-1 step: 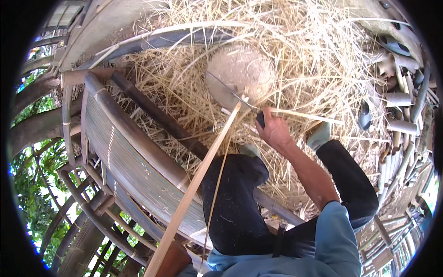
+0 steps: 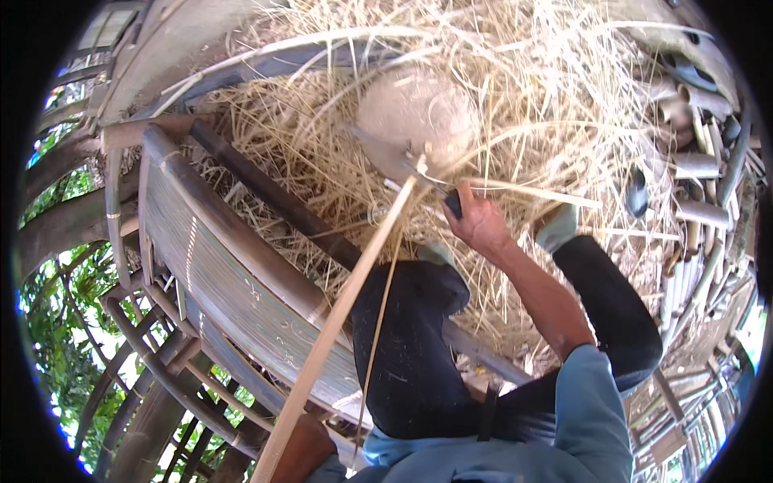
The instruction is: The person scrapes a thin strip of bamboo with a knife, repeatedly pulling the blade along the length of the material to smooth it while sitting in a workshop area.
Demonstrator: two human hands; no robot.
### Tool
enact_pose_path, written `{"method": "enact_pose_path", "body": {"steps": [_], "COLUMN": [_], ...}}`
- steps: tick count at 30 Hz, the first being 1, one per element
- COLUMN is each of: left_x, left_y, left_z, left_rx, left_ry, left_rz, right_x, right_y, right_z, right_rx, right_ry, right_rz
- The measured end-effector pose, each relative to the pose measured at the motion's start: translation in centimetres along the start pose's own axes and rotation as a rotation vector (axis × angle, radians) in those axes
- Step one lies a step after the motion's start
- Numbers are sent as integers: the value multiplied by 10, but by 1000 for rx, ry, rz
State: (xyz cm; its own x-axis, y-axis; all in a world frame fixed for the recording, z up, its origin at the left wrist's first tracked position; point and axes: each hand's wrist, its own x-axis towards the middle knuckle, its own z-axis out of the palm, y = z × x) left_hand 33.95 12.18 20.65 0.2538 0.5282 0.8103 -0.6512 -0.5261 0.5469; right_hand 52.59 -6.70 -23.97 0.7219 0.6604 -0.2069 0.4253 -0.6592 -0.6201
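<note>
The right hand (image 2: 481, 221) was closed round the dark handle of a knife (image 2: 394, 161); the grey blade ran up and to the left from the fist, and its edge met the far end of a long bamboo strip (image 2: 346, 322) just in front of a pale round stone (image 2: 419, 109). The strip ran as a slant from that point down to the lower edge of the view, crossing the person's left knee; a thinner sliver (image 2: 377, 338) hung beside it, parted from it along most of its length and joined near the blade. The left hand (image 2: 304, 451) sat at the lower edge, wrapped about the near end of the strip; only part of it showed, so how tightly the fingers closed I could not tell. Another thin pale sliver (image 2: 531, 193) stuck out to the right from above the right hand. Both legs wore dark trousers (image 2: 419, 354); the right sleeve was blue. Dry straw (image 2: 547, 97) lay heaped about the stone and under the feet. To the left stood a bench of bamboo slats (image 2: 233, 274), a dark pole (image 2: 274, 197) lying along its far side; cut bamboo tubes (image 2: 700, 185) were stacked at the right; green leaves (image 2: 56, 338) showed beyond the bench.
</note>
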Motion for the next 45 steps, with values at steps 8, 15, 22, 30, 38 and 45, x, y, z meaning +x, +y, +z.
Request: {"method": "enact_pose_path", "body": {"steps": [8, 15, 22, 30, 38, 45], "left_x": [0, -1, 0, -4, -4, 11], "left_y": [7, 23, 25, 10, 11, 34], "left_z": [0, 1, -3, 5, 8, -8], "left_rx": [27, 74, 123, -106, -144, -24], "left_ry": [42, 102, 113, -18, -8, 89], "left_rz": [12, 26, 72, -72, -89, -169], "right_x": [-8, -48, -21, -2, 11, 8], "right_y": [-2, -100, -59, -42, 16, -8], "right_z": [-12, -55, -26, -8, 21, -11], "right_rx": [94, 300, 287, 219, 186, 152], "right_ry": [1, 145, 177, 80, 45, -81], "right_rz": [77, -162, -124, -31, 134, 208]}}
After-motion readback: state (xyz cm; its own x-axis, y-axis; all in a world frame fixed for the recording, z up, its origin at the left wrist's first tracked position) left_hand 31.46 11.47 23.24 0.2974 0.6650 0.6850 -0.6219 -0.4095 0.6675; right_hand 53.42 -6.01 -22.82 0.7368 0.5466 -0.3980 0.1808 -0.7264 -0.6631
